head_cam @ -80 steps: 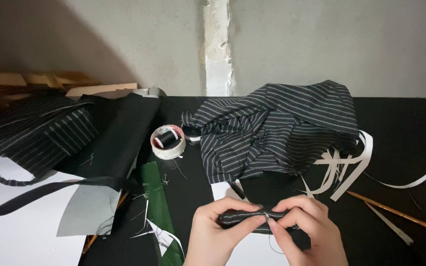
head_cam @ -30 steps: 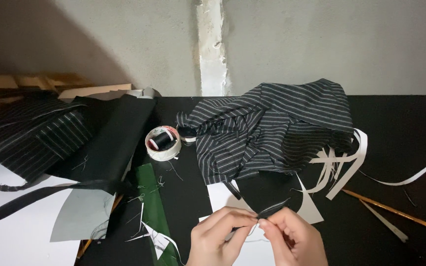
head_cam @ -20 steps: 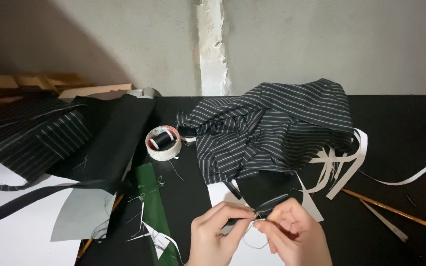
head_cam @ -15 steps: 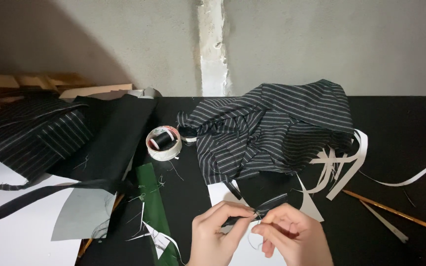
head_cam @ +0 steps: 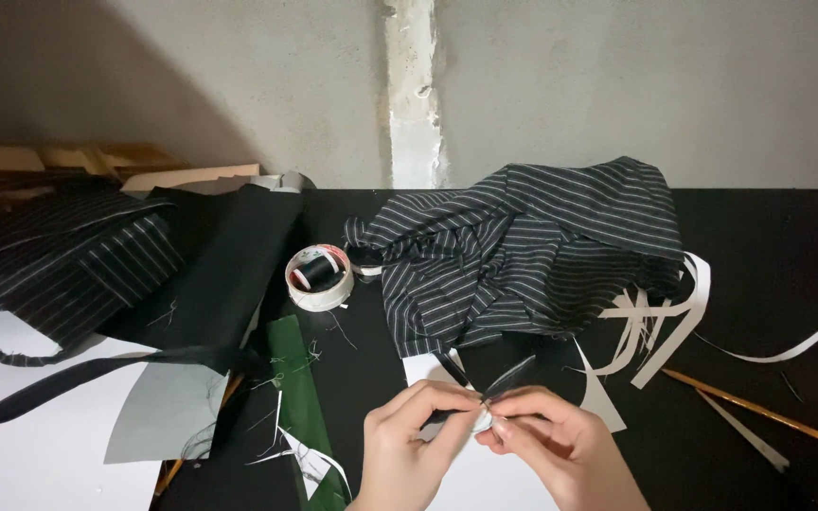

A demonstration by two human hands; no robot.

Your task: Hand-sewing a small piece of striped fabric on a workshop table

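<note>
My left hand (head_cam: 407, 445) and my right hand (head_cam: 560, 445) meet at the near edge of the black table (head_cam: 778, 237), fingertips pinched together on a narrow black fabric strip (head_cam: 508, 376). The strip sticks up and to the right from between the fingers. A thin thread seems to loop by my right fingertips; I cannot tell it clearly. Under the hands lies a white paper piece (head_cam: 423, 367). Just beyond them sits a heap of black striped cloth (head_cam: 523, 251).
A tape roll (head_cam: 318, 278) with a black thread spool inside stands left of the heap. More striped and plain black fabric (head_cam: 97, 260) covers the left side, with grey and green pieces (head_cam: 292, 364) near it. White paper strips (head_cam: 693, 312) and wooden sticks (head_cam: 750, 407) lie at right.
The hands first held a folded black piece flat between them. They then drew closer, pinching the strip at its middle, and its free end now points up to the right.
</note>
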